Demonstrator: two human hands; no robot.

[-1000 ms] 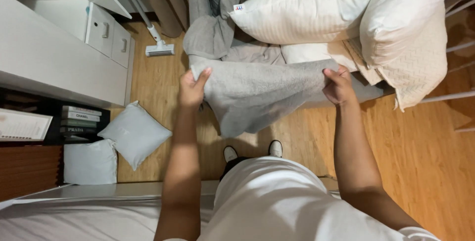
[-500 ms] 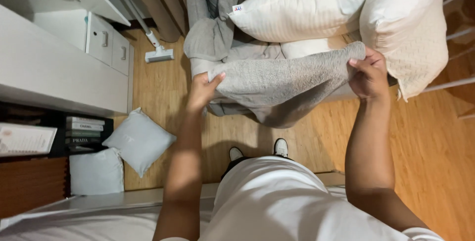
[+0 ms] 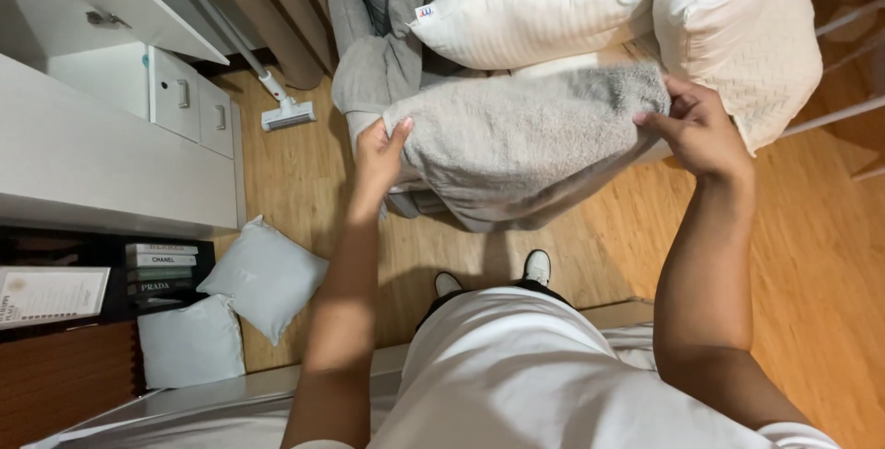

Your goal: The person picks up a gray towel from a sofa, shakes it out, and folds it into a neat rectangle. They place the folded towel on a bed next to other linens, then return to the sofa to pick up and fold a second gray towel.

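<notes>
Stretching a grey towel (image 3: 525, 140) between both hands, the person is standing over a wooden floor (image 3: 811, 255) and looking down at it. The left hand (image 3: 380, 156) is pinching the towel's left corner, thumb on top and fingers tucked beneath the cloth. The right hand (image 3: 698, 128) is gripping the opposite corner, fingers curled tight around the edge. Compared with a moment earlier, the hands are now sitting further apart and more level, so the towel is hanging flatter and less crumpled, its lower edge drooping in a soft curve above the floor. That is suggesting the cloth is being spread out and squared up rather than bundled. Behind it, white pillows (image 3: 590, 6) are leaning in a pile, with more grey fabric (image 3: 373, 34) draped just beside them. Off to the left, two pale blue cushions (image 3: 263, 274) are lying on the floor near a white cabinet (image 3: 189, 99), and a vacuum head (image 3: 288, 115) is resting by it.
</notes>
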